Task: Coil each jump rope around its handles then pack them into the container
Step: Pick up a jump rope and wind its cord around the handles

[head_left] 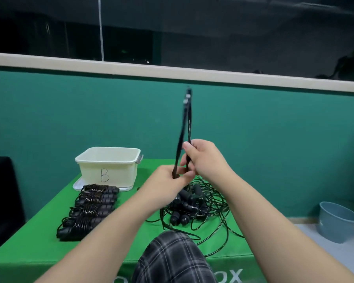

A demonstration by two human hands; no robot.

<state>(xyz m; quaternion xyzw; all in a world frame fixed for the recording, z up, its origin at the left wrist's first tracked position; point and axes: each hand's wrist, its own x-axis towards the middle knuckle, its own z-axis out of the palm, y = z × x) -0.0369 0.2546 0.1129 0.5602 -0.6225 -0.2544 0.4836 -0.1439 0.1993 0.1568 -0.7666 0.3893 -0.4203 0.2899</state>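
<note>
A green-clothed surface [49,248] before a teal wall [274,139] ends short of a grey bin [335,221], while the left hand [168,184] and right hand [204,158] grip upright jump-rope handles [184,127]

Upright jump-rope handles [184,127] in both hands.

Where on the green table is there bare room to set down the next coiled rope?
Free: the strip of green table between the coiled ropes and the loose pile, and the near left corner. Crowded: around the pile and before the container.
</note>
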